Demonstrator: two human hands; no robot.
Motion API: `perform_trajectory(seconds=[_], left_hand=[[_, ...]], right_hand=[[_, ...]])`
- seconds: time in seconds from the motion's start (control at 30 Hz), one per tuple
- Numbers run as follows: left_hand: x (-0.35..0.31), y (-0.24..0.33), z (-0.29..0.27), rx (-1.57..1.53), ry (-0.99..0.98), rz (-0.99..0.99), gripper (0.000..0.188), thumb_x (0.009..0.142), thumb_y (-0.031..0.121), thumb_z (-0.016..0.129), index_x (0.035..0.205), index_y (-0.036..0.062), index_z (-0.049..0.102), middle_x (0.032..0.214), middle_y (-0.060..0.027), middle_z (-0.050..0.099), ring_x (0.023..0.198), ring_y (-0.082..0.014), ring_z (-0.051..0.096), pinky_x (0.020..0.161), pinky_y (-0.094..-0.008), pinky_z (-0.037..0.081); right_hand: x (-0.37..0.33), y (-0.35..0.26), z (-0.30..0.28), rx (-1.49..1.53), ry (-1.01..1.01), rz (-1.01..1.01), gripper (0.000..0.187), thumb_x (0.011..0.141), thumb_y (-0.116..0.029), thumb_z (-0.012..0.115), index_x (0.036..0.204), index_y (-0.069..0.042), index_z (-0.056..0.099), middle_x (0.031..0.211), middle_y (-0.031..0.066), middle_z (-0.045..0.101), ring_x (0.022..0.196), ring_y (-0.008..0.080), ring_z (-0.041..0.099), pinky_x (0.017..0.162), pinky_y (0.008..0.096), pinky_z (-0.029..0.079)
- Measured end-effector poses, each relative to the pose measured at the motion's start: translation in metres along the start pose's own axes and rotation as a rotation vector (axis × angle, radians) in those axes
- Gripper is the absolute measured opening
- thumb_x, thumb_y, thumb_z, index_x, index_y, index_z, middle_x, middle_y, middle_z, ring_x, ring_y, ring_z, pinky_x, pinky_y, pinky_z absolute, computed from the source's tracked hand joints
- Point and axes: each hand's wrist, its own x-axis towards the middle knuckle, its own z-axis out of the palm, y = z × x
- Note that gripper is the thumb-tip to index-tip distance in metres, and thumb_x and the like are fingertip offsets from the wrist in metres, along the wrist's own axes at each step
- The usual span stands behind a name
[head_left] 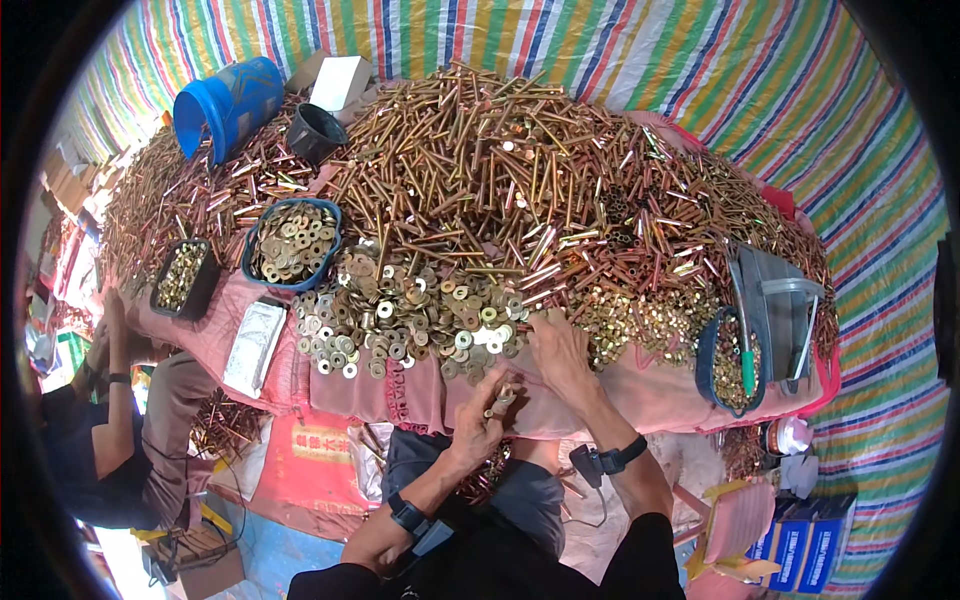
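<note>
My left hand (482, 418) is held palm up near the table's front edge, fingers curled around a few small metal fasteners (504, 400); their exact kind is hard to tell. Just beyond it, my right hand (563, 358) reaches forward, with bent fingers touching the heap where the flat washers (400, 310) meet the small nuts (640, 325). Whatever its fingertips pinch is hidden. Behind both hands rises a large mound of brass-coloured metal rods and tubes (460, 170).
A blue tub of washers (293, 243), a dark tray of nuts (183, 278) and a white packet (255, 347) lie left. A tipped blue bucket (230, 105) rests behind. Right are a blue basket (708, 365) and a grey scoop-like container (775, 310). Another person (110, 430) sits at left.
</note>
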Motion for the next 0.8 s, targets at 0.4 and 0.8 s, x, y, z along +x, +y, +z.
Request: perform_trajectory(seconds=[0.4,0.8], left_hand=[[0.001,-0.008,-0.001,0.143,-0.051,0.087,0.051,0.097,-0.012,0.05,0.143,0.006,0.062,0.105,-0.0139,0.075,0.084,-0.0205,0.076,0.075,-0.0301,0.061],[-0.002,-0.005,-0.005,0.143,-0.062,0.019,0.055,0.09,-0.012,0.054,0.142,0.0018,0.061,0.11,-0.0187,0.074,0.098,-0.0284,0.076,0.086,-0.0367,0.061]], right_hand=[[-0.045,-0.041,-0.054,1.249,0.057,0.309,0.031,0.101,-0.013,0.074,0.124,0.004,0.062,0.096,0.0088,0.07,0.077,0.0106,0.067,0.064,0.0249,0.057],[-0.059,-0.064,-0.049,0.399,0.224,-0.43,0.031,0.094,-0.005,0.072,0.124,-0.002,0.068,0.109,0.0155,0.072,0.093,0.0329,0.073,0.079,0.0392,0.06]])
